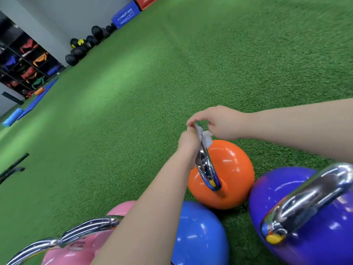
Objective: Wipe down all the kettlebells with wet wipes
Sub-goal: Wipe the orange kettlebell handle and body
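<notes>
Four kettlebells stand close together on green turf (210, 64) at the lower edge of the view. The orange kettlebell (229, 173) sits at about five o'clock from the centre, its chrome handle (205, 165) rising toward the two hands. The left hand (188, 144) is curled round the top of that handle. The right hand (215, 121), coming in from three o'clock, pinches a white wet wipe (205, 137) against the top of the same handle; the wipe hangs in a crumpled fold just above the orange ball. A small yellow-and-blue mark shows at the handle's foot, too blurred to read.

At six o'clock, partly behind the left forearm, is the blue kettlebell (200, 234), touching or nearly touching the orange one. The purple kettlebell (315, 236) fills the four o'clock corner, with a yellow spot at the base of its chrome handle. The pink kettlebell (76, 253) lies at seven o'clock, with its chrome handle at the bottom edge.

Far off at eleven o'clock a blue box (125, 15) against the wall bears white lettering that reads "PLYOSOFT BOX"; a red box (146, 1) beside it has lettering cut off by the frame. Black medicine balls (84, 44) line the wall toward ten o'clock, one with a yellow mark. A dark shelf (24, 62) of coloured gear stands at nine o'clock, with blue mats (36, 100) and a light blue foam roller (12, 117) below it.
</notes>
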A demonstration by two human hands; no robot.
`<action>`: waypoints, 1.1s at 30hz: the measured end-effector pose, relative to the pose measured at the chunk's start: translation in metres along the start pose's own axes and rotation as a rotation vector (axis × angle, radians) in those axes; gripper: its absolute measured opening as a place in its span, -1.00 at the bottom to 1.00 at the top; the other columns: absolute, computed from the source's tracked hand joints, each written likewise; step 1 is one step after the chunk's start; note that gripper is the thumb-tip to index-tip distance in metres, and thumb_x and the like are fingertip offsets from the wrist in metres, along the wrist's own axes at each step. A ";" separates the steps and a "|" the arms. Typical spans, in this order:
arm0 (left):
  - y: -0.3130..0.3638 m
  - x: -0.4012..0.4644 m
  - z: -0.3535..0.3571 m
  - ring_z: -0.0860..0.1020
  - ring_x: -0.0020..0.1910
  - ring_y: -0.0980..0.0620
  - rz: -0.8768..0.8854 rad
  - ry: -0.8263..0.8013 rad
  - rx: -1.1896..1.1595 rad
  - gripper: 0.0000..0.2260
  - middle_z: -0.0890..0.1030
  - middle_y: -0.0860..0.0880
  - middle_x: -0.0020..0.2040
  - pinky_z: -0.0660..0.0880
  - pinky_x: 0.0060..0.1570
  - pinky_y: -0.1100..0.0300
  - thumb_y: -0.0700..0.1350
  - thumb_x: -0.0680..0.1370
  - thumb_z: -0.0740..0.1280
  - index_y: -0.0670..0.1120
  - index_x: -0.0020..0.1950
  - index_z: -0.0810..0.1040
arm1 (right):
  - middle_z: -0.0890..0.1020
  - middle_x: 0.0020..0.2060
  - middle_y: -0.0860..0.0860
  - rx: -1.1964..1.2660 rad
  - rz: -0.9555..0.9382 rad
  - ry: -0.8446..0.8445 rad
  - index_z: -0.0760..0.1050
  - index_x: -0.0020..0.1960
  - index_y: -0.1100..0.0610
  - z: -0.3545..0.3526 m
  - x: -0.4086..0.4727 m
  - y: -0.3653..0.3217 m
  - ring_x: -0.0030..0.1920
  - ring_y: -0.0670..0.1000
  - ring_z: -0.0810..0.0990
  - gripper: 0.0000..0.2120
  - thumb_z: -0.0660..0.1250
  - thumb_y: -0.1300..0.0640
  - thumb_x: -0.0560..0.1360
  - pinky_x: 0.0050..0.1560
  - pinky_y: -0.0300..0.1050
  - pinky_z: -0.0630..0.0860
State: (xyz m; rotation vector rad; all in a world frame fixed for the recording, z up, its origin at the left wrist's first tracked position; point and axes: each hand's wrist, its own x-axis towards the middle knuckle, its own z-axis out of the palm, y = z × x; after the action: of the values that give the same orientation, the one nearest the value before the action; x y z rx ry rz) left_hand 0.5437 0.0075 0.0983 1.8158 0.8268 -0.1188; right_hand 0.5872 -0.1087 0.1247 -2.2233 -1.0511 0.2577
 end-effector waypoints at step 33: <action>0.032 0.009 -0.017 0.43 -0.40 0.04 -0.332 -0.276 -0.260 -0.63 0.46 -0.02 -0.39 0.42 -0.26 0.15 0.01 0.62 0.04 -0.13 -0.26 0.43 | 0.56 0.20 0.04 0.083 -0.092 0.024 0.44 0.30 0.08 0.010 0.012 0.000 0.20 0.06 0.50 -0.57 0.17 0.30 0.46 0.23 -0.01 0.40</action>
State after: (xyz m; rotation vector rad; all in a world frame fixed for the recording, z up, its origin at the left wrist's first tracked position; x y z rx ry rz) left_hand 0.5642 0.0209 0.1260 1.3710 0.8939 -0.4452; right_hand 0.5903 -0.0946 0.1182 -2.0932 -1.1069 0.2301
